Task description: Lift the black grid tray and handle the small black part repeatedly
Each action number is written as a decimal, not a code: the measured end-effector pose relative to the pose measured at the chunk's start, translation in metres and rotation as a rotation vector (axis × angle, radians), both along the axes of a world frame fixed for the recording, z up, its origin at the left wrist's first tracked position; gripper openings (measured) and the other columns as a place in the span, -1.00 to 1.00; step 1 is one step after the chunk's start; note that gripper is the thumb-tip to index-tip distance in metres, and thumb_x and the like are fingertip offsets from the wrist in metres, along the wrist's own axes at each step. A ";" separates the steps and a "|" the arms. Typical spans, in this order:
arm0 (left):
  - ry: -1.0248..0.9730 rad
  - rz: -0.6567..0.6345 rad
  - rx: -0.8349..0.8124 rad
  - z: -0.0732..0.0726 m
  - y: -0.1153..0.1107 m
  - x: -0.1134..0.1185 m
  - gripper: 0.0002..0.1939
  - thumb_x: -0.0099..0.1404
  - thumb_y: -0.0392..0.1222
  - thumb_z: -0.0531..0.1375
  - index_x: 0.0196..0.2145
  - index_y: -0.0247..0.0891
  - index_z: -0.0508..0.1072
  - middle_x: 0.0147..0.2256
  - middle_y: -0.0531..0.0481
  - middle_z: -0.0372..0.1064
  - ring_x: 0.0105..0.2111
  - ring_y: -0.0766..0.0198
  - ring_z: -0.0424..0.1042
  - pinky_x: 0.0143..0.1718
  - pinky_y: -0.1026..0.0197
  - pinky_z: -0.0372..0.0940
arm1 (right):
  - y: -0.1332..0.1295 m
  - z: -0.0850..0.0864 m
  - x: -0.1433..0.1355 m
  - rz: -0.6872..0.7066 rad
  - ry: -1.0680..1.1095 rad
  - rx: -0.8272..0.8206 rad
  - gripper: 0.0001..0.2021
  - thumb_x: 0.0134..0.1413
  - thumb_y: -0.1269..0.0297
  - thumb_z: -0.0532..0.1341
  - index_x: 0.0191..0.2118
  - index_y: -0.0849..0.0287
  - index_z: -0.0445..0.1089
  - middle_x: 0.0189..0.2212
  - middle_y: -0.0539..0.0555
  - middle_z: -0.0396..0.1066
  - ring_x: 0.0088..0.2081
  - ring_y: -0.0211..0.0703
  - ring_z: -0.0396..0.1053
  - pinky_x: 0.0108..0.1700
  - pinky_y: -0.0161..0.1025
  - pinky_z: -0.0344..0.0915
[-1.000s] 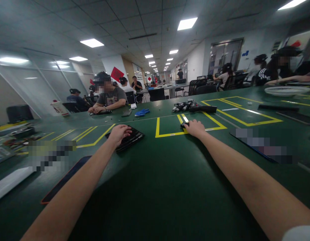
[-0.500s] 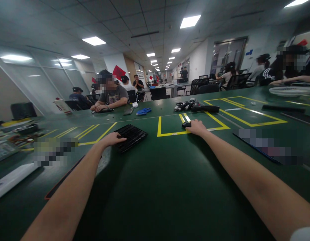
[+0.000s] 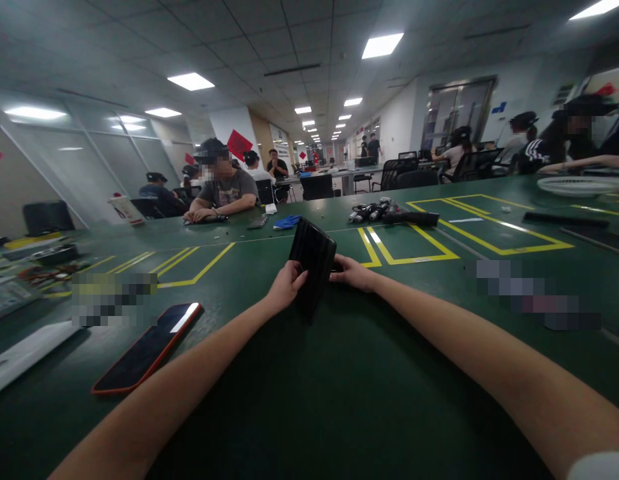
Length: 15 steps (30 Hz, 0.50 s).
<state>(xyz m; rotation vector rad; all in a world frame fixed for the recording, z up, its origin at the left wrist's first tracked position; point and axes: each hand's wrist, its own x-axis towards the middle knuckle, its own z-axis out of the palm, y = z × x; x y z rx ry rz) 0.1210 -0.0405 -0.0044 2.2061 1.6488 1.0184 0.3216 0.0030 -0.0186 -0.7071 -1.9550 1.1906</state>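
My left hand grips a flat black rectangular plastic panel by its left edge, thumb in front. The panel is held up on a tilt above the green table, its broad face partly toward me. Close against the panel's right side is my right hand, fingers closed around a small black object. Most of that object is hidden behind the panel and my fingers, so its kind does not show.
An orange-edged phone lies by my left forearm. Further back are a blue glove, a bundle of black cables and yellow tape outlines. A person sits across the table.
My left hand has lifted the panel off the table, tilting it up and carrying it right. My right hand has moved left to the panel with the small black object.
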 end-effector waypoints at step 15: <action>-0.404 -0.096 -0.260 0.011 -0.024 0.005 -0.73 0.11 -0.12 0.16 -0.23 -0.28 0.29 -0.56 0.16 0.09 -0.58 0.39 0.12 -0.56 0.32 0.05 | -0.010 0.001 -0.007 0.130 -0.178 0.433 -0.66 0.01 0.32 0.17 -0.04 0.19 0.33 -0.05 0.10 0.35 0.01 -0.06 0.25 0.12 -0.08 0.12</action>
